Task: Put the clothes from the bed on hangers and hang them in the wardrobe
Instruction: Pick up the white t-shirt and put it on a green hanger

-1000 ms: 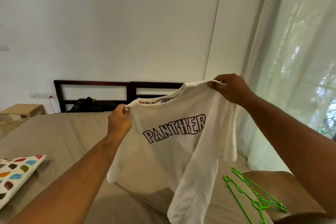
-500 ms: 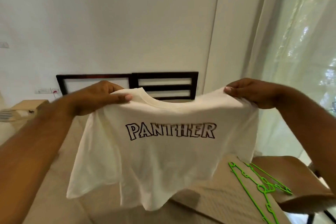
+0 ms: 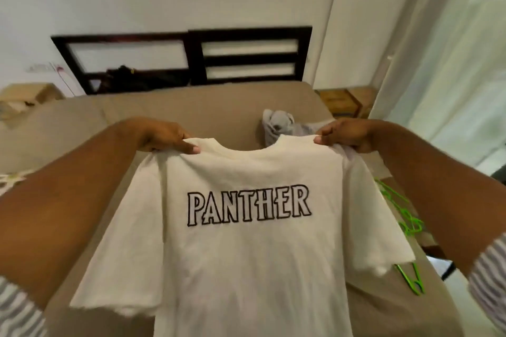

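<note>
A white T-shirt (image 3: 246, 241) printed with the word PANTHER hangs spread out above the bed (image 3: 191, 112), held up by both shoulders. The left hand (image 3: 164, 135) pinches the shirt's left shoulder seam just beside the neckline, thumb on the near face of the cloth and the other fingers hidden behind it. The right hand (image 3: 347, 134) pinches the opposite shoulder in the same way, its thumb tip pressed onto the fabric. Both sleeves of the shirt droop outward below the hands, and its lower hem runs out of the bottom of the view.

Beyond the shirt's collar, a crumpled grey garment (image 3: 276, 123) lies on the bed. To the right of the shirt, bright green hangers (image 3: 408, 224) lie on the bed, partly hidden by the shirt's right sleeve and the right forearm. Behind the shirt, at the far end of the bed, stands a dark wooden headboard (image 3: 191, 55), with a dark bundle (image 3: 123, 76) resting against it.
</note>
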`<state>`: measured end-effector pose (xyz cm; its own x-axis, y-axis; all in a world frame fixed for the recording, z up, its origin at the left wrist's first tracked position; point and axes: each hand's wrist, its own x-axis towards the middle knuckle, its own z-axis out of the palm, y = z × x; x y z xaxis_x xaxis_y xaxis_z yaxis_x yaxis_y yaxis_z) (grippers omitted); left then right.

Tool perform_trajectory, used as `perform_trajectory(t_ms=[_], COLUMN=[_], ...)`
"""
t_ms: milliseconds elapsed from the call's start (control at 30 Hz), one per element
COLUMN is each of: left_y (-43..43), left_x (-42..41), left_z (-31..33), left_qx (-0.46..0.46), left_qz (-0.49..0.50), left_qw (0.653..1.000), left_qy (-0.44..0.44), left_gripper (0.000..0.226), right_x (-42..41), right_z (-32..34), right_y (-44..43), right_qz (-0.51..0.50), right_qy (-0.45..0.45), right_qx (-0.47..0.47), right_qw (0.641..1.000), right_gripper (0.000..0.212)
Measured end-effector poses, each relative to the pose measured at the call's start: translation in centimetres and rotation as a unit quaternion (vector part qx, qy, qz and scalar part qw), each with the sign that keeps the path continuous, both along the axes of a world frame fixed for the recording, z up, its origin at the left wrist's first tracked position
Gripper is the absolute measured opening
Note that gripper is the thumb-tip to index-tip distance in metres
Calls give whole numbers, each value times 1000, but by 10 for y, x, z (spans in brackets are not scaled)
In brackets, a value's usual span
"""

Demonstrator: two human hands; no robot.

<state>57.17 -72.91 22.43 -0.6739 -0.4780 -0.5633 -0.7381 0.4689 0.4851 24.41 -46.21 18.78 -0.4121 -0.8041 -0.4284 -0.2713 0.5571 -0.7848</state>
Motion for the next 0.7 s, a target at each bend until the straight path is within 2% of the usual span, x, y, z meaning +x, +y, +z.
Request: perform_trajectory(t_ms=[33,100,167,200,233,300,367,400,533,600,700], left_y=[-13,-32,-29,-14,13,84,156,184,220,219,224], left_x=[-19,-49,-70,-75,-72,-47,-10,5,14,13,13], left_z=[-33,-104,-197,-252,-304,-409,-486,-507,-530,-534,-536], left_qx=[-50,-249,-437,-468,-440,-325,-260,-257,-314,-327,-314], left_qz=[0,21,78,83,75,8,-40,-37,26,27,52], left_qw=[999,968,895,877,890,941,964,966,948,944,948], left_qy=[-6,22,55,73,95,90,31,21,31,26,19], left_gripper=[33,26,32,39,48,69,75,74,69,68,66], right_x=[-13,-31,-36,-30,-16,28,69,87,110,112,115], right_z=[-32,-95,-177,-227,-276,-361,-435,-462,-518,-521,-525], right_y=[-18,-47,-69,-71,-66,-36,8,30,63,58,61], right_qz=[-19,-72,-71,-72,-78,-63,-1,22,14,-1,15], right_qy=[55,210,309,332,336,303,276,287,421,435,392], right_qx=[-1,-28,6,15,1,-10,66,93,53,35,45], right_qw=[998,975,948,940,939,951,959,953,905,900,919], right_gripper=[15,12,50,68,79,85,84,82,66,66,68])
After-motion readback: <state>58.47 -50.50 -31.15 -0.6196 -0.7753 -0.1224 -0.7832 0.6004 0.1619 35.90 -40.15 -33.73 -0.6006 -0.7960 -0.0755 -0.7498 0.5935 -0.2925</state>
